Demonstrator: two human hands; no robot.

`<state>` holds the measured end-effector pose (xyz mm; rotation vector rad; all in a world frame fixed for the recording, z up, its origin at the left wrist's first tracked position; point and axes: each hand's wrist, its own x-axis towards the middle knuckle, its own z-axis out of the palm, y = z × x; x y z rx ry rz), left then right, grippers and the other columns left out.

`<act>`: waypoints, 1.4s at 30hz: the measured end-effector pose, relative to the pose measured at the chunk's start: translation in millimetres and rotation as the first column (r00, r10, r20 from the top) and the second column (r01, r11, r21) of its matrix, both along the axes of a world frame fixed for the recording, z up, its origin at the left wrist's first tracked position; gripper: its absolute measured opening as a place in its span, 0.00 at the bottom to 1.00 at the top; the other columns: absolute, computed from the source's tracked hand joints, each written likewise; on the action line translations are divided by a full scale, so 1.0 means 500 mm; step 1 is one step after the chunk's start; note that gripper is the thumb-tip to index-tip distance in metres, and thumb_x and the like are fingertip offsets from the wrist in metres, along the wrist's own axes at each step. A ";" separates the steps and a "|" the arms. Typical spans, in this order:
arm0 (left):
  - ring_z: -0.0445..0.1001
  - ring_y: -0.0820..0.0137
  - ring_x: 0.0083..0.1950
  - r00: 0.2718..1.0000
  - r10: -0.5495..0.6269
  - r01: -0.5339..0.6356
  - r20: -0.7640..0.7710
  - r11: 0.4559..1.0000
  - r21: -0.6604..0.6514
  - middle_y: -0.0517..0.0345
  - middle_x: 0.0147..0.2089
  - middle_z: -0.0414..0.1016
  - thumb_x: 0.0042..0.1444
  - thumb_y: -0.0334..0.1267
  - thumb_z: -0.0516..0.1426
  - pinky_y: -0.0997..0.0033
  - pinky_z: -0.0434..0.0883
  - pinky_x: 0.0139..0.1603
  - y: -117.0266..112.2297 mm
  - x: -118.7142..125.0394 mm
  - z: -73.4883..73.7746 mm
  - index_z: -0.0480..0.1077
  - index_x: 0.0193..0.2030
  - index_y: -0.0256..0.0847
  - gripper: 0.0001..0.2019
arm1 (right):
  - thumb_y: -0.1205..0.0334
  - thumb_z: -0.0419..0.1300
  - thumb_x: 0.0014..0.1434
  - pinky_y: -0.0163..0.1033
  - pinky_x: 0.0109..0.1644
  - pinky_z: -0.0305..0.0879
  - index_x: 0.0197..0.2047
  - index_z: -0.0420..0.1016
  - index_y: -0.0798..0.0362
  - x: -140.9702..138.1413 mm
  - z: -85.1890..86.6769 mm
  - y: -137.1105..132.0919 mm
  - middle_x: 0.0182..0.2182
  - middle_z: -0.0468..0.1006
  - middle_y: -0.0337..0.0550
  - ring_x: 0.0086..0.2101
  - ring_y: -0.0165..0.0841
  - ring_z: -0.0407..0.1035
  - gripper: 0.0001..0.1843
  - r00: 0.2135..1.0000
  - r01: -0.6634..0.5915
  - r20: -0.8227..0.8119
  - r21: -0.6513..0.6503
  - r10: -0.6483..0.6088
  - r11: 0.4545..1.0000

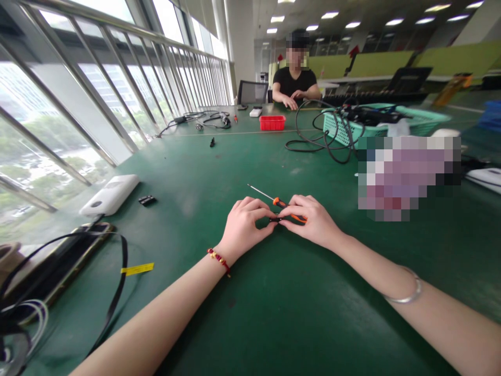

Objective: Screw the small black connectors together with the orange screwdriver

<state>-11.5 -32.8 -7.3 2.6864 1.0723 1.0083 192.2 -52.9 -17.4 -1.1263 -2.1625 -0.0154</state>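
My left hand [245, 225] and my right hand [311, 220] rest side by side on the green table [274, 313], fingertips meeting. Together they pinch a small dark part [275, 220] between them. An orange-handled screwdriver [274, 200] lies under my right hand's fingers, its thin shaft pointing away to the left. A red bead bracelet is on my left wrist and a silver bangle on my right forearm.
A white device [110, 194] and a small black piece [146, 199] lie at the left, with black cables and a yellow tag [136, 269] nearer. Farther off are a red bin [272, 122], a teal basket [340, 130] with cables, and a seated person [295, 83].
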 end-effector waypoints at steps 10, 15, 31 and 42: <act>0.68 0.63 0.56 0.996 -0.083 0.078 -0.045 0.992 -0.098 0.63 0.46 0.79 0.53 0.38 0.60 0.57 0.63 0.58 0.020 0.006 -0.004 0.77 0.33 0.45 0.03 | 0.63 0.57 0.57 0.36 0.35 0.61 0.33 0.76 0.52 0.017 0.006 0.012 0.29 0.71 0.41 0.29 0.30 0.66 0.06 0.937 0.140 -0.308 -0.104 -0.165 0.985; 0.69 0.62 0.54 0.996 -0.042 0.033 -0.074 0.992 -0.121 0.63 0.43 0.80 0.53 0.38 0.60 0.56 0.64 0.56 0.019 0.006 -0.005 0.77 0.33 0.45 0.04 | 0.63 0.57 0.57 0.35 0.33 0.60 0.32 0.76 0.52 0.020 0.002 0.015 0.28 0.70 0.39 0.27 0.29 0.65 0.07 0.938 0.141 -0.300 -0.126 -0.173 0.982; 0.69 0.50 0.51 0.563 0.700 -0.795 -0.440 0.604 -0.058 0.48 0.39 0.80 0.51 0.46 0.56 0.52 0.64 0.52 0.055 -0.155 0.096 0.80 0.37 0.44 0.14 | 0.62 0.56 0.57 0.36 0.34 0.59 0.31 0.77 0.52 0.036 0.001 0.019 0.28 0.72 0.40 0.28 0.29 0.66 0.09 0.931 0.145 -0.307 -0.185 -0.197 0.972; 0.71 0.50 0.51 0.567 0.742 -0.821 -0.356 0.545 -0.171 0.49 0.41 0.79 0.51 0.53 0.54 0.52 0.65 0.53 0.072 -0.180 0.095 0.79 0.39 0.45 0.19 | 0.63 0.56 0.56 0.36 0.36 0.60 0.30 0.77 0.53 0.037 -0.002 0.019 0.28 0.72 0.41 0.28 0.30 0.67 0.09 0.934 0.129 -0.307 -0.193 -0.185 0.973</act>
